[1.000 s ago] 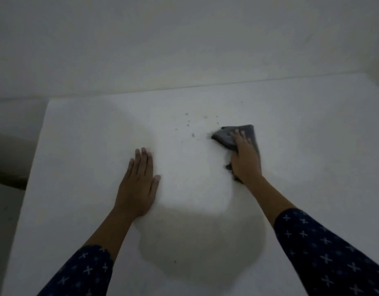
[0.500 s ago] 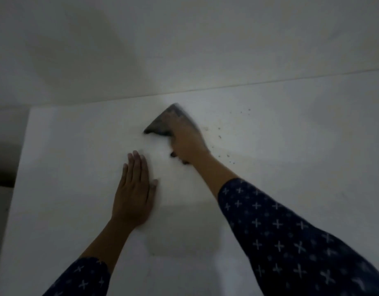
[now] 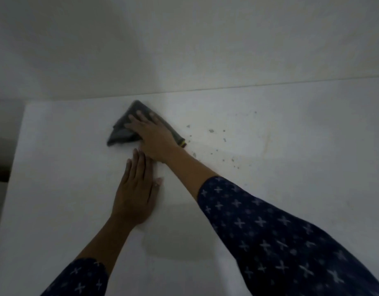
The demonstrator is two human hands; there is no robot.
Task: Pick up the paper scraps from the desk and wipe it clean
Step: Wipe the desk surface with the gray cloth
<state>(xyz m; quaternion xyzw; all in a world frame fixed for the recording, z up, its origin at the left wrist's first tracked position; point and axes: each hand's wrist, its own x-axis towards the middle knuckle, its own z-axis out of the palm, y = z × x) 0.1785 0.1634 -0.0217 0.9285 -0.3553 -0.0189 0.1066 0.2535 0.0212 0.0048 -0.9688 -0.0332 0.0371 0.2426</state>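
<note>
Right hand [image 3: 156, 137] lies flat, fingers straight, pressing a folded grey cloth [image 3: 124, 131] onto the white desk [image 3: 56, 189] near its far edge. Left hand [image 3: 135, 195] rests palm-down just nearer. Small dark scraps [image 3: 211, 130] lie scattered to the right of the cloth.

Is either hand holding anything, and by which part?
Nothing gripped. The right hand presses flat on the grey cloth, at its middle; left hand lies flat on the desk.
</note>
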